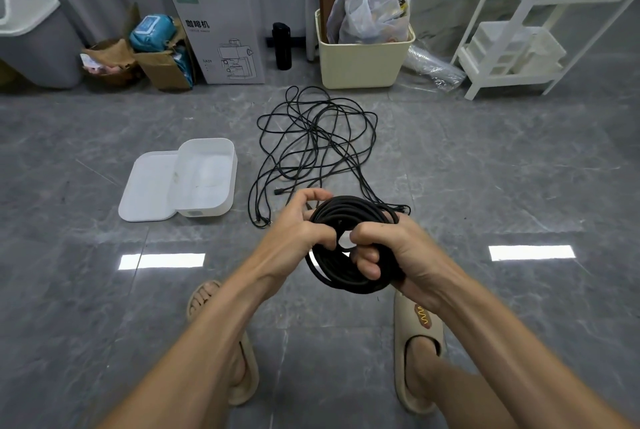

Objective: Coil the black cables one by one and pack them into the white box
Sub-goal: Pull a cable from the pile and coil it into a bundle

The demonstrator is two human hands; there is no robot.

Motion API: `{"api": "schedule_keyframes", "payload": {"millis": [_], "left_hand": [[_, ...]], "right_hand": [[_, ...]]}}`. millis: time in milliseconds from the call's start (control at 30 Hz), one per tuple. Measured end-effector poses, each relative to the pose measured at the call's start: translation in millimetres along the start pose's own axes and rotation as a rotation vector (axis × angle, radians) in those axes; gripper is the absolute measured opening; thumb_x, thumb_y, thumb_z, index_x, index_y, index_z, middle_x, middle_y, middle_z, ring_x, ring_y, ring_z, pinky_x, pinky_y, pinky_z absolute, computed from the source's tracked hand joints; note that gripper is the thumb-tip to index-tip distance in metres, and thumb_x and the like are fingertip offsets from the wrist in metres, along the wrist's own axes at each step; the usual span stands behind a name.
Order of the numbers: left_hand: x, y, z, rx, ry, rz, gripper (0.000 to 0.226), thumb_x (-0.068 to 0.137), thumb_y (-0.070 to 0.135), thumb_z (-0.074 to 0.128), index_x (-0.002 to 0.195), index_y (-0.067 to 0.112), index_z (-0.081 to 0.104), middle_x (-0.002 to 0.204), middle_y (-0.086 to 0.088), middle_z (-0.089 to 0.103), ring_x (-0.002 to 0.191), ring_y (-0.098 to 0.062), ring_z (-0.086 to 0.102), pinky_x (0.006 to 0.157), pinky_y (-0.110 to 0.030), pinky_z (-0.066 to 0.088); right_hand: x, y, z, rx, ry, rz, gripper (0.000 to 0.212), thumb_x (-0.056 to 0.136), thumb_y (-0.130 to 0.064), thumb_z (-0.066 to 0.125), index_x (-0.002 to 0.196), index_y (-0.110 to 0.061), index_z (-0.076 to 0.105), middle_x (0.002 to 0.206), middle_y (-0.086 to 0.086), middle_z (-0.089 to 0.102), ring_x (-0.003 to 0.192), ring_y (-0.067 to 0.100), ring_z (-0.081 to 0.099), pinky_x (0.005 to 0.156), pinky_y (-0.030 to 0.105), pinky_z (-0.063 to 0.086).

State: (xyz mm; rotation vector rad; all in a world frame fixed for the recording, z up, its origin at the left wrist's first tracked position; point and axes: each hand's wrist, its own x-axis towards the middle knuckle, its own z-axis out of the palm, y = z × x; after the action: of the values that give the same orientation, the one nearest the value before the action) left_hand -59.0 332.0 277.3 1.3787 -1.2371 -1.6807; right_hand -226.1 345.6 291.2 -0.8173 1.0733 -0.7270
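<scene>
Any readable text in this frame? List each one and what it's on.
"咖啡机": black characters on the front of the tall white cardboard carton by the curtain.
Small grey line under those characters: too small to read.
Green label near the carton's top left corner: blurred, unreadable.
Short code beside the carton's machine drawing: too blurred to be sure.
Blue wipes pack in the brown box: label unreadable.
Open white plastic box, coiled black cable: no text visible.

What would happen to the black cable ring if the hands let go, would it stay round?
Probably not. The coiled cable looks bendy, like the loose cables sprawled in floppy loops on the floor. Both the left hand and right hand grip it, and nothing visibly ties it, so it would likely spring open.
</scene>
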Motion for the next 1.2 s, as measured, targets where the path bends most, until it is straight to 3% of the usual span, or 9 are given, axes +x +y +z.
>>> {"api": "schedule_keyframes", "payload": {"millis": [133, 300, 467, 600, 767, 967, 1067, 1133, 1200], "left_hand": [[-1.5, -4.1, 2.7, 0.138, 0.070, 0.173, 0.057, 0.062, 0.020, 0.070, 0.114, 0.031, 0.050, 0.117, 0.008, 0.059, 0.113, -0.006, 0.056, 0.092, -0.021, 0.042], [1.4, -20.9, 8.8, 0.668, 0.342, 0.492, 0.027, 0.073, 0.052, 0.067, 0.093, 0.035, 0.063, 0.121, 0.017, 0.046, 0.121, -0.007, 0.042, 0.100, -0.023, 0.034], [0.6, -24.4, 16.5, 0.816, 0.386, 0.478, 0.019, 0.084, 0.047, 0.064, 0.090, 0.031, 0.074, 0.121, 0.013, 0.051, 0.123, -0.009, 0.040, 0.104, -0.035, 0.036], [-0.3, -13.9, 17.3, 0.558, 0.226, 0.247, 0.015, 0.086, 0.036, 0.072, 0.072, 0.032, 0.067, 0.118, 0.024, 0.044, 0.127, -0.004, 0.036, 0.106, -0.025, 0.027], [-3.4, 6.5, 12.5, 0.117, 0.111, -0.097, 0.026, 0.081, 0.031, 0.070, 0.058, 0.022, 0.061, 0.103, 0.010, 0.055, 0.096, -0.002, 0.053, 0.085, -0.025, 0.036], [-3.1, 8.1, -3.9, 0.337, 0.238, -0.200, 0.037, 0.077, 0.041, 0.073, 0.083, 0.004, 0.073, 0.085, -0.003, 0.072, 0.084, -0.007, 0.059, 0.072, -0.021, 0.040], [-1.1, 7.6, -10.3, 0.252, 0.243, -0.190, 0.046, 0.077, 0.039, 0.075, 0.084, -0.006, 0.070, 0.063, 0.002, 0.063, 0.073, -0.013, 0.062, 0.077, -0.025, 0.049], [-0.2, 10.3, -14.0, 0.085, 0.198, -0.194, 0.032, 0.082, 0.024, 0.074, 0.087, -0.007, 0.065, 0.054, 0.000, 0.043, 0.054, -0.015, 0.049, 0.078, -0.031, 0.058], [-1.3, 15.7, -18.7, -0.032, 0.156, -0.166, 0.016, 0.084, 0.014, 0.073, 0.085, 0.004, 0.061, 0.056, 0.003, 0.031, 0.045, -0.011, 0.030, 0.062, -0.027, 0.055]], "right_hand": [[5.9, 5.0, 0.3, 0.083, 0.138, 0.002, 0.033, 0.086, 0.004, 0.052, 0.058, -0.012, 0.044, 0.048, 0.003, 0.037, 0.041, 0.015, 0.038, 0.051, 0.026, 0.033], [11.1, 6.4, -0.5, 0.127, 0.227, -0.061, 0.038, 0.085, 0.006, 0.049, 0.052, -0.013, 0.042, 0.048, 0.004, 0.035, 0.045, 0.016, 0.037, 0.052, 0.026, 0.036], [9.5, 6.8, -2.2, 0.001, 0.205, -0.117, 0.040, 0.085, 0.006, 0.051, 0.050, -0.013, 0.043, 0.048, 0.006, 0.038, 0.045, 0.017, 0.040, 0.053, 0.025, 0.040], [8.4, 4.4, -6.5, -0.204, 0.236, -0.172, 0.036, 0.074, -0.006, 0.060, 0.042, -0.017, 0.047, 0.045, 0.008, 0.045, 0.046, 0.019, 0.044, 0.058, 0.030, 0.042], [8.6, 2.2, -8.8, -0.304, 0.258, -0.162, 0.026, 0.080, 0.001, 0.063, 0.058, -0.011, 0.055, 0.047, 0.009, 0.051, 0.046, 0.020, 0.046, 0.056, 0.032, 0.039], [10.7, 7.0, -2.9, -0.366, 0.287, -0.154, 0.018, 0.081, -0.001, 0.066, 0.070, -0.009, 0.055, 0.047, 0.008, 0.048, 0.040, 0.015, 0.040, 0.043, 0.025, 0.034], [11.8, 7.6, -2.8, -0.337, 0.332, -0.143, 0.013, 0.082, 0.001, 0.064, 0.074, -0.005, 0.055, 0.051, 0.011, 0.046, 0.040, 0.015, 0.039, 0.041, 0.024, 0.032], [11.9, 6.3, -6.8, -0.324, 0.360, -0.142, 0.009, 0.082, 0.002, 0.062, 0.078, -0.003, 0.056, 0.054, 0.014, 0.045, 0.043, 0.018, 0.038, 0.043, 0.026, 0.032], [11.0, 5.2, -12.4, -0.326, 0.385, -0.146, 0.011, 0.081, 0.003, 0.062, 0.076, -0.003, 0.054, 0.053, 0.015, 0.046, 0.044, 0.020, 0.038, 0.044, 0.027, 0.032]]}}
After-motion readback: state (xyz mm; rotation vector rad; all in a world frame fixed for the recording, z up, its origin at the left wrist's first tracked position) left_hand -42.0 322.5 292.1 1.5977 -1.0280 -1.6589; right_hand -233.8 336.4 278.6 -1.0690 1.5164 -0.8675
